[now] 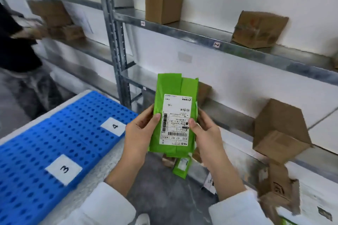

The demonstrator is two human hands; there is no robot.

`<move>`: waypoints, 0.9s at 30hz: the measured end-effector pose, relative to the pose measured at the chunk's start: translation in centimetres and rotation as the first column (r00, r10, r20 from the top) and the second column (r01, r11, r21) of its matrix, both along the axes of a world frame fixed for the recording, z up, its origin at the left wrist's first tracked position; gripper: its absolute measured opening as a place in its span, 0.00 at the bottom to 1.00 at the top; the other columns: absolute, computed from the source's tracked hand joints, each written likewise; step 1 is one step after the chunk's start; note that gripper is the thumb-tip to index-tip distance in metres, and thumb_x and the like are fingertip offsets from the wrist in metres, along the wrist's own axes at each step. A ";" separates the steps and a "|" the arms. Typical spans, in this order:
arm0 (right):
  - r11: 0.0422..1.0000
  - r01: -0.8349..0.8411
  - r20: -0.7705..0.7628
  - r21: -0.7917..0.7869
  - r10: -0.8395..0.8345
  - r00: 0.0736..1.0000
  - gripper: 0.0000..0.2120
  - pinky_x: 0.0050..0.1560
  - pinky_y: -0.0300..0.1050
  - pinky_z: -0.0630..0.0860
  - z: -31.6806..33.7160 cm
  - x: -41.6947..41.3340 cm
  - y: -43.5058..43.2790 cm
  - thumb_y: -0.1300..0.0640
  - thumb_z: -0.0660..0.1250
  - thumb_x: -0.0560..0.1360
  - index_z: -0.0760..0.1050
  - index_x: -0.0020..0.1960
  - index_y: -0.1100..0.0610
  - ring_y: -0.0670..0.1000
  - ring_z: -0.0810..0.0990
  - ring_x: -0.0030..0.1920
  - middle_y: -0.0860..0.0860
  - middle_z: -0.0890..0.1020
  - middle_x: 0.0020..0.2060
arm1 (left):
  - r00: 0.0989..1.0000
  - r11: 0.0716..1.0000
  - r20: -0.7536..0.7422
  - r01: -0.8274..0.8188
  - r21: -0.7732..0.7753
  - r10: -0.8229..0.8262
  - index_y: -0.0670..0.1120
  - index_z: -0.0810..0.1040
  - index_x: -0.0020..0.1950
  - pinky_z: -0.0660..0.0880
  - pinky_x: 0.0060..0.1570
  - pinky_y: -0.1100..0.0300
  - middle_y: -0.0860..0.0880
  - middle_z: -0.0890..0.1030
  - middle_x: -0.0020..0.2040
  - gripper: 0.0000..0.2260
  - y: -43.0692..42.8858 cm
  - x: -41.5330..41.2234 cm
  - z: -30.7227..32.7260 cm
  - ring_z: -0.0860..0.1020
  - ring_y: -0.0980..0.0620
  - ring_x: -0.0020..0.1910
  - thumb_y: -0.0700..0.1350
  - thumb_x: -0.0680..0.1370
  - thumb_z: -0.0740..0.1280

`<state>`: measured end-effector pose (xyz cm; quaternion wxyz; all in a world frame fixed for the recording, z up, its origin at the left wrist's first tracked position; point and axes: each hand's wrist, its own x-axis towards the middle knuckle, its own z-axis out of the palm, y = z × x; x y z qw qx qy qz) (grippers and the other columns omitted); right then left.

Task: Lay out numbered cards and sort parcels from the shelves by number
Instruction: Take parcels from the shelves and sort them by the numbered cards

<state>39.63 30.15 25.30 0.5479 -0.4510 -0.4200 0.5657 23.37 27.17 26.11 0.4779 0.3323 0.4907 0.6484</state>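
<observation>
A person holds a green parcel point(173, 115) upright in the aisle beside the metal shelves point(182, 29). The left hand point(140, 126) and right hand point(204, 129) are each curled round a long edge with the thumb pressed on the front. That grip leaves the white shipping label point(175, 118) mostly uncovered, probably so its number can be read, though the print runs upside down to the camera. The parcel touches nothing but the hands and hangs between the shelf fronts and the blue perforated board point(45, 133), where card 4 point(114, 126) lies just beside the left hand and card 3 point(64, 169) sits well apart from it, with bare board round both. The tighter side looks to be the right — a tilted cardboard box point(279, 129) juts past the shelf lip near that forearm. A smaller green parcel point(182, 166) lies below.
</observation>
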 end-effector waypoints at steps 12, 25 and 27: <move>0.892 -0.445 0.104 -0.082 0.451 0.886 0.18 0.61 0.55 0.76 -2.1 -18.8 -3.0 0.62 0.68 0.76 0.77 0.64 0.51 0.52 0.82 0.56 0.50 0.84 0.55 | 0.897 0.898 0.057 -0.436 -0.064 0.439 0.48 0.80 0.59 0.78 0.41 0.69 0.54 0.85 0.50 0.13 -10.7 -15.2 -0.7 0.83 0.59 0.47 0.36 0.77 0.67; 0.673 -0.692 0.030 -0.260 0.722 0.691 0.17 0.56 0.53 0.79 -2.3 -42.6 -4.7 0.60 0.64 0.79 0.74 0.67 0.52 0.49 0.83 0.54 0.49 0.84 0.55 | 0.709 0.718 0.123 -0.675 -0.168 0.695 0.46 0.79 0.64 0.81 0.49 0.61 0.50 0.85 0.53 0.15 -15.3 -34.7 -3.6 0.83 0.53 0.52 0.36 0.78 0.66; 0.681 -0.662 0.007 -0.312 0.699 0.716 0.16 0.58 0.57 0.78 -2.8 -45.5 -4.6 0.53 0.64 0.79 0.76 0.66 0.52 0.51 0.83 0.53 0.51 0.84 0.54 | 0.693 0.709 0.150 -0.681 -0.186 0.705 0.47 0.79 0.64 0.80 0.53 0.58 0.51 0.85 0.53 0.15 -15.0 -37.0 -4.5 0.83 0.53 0.52 0.36 0.79 0.65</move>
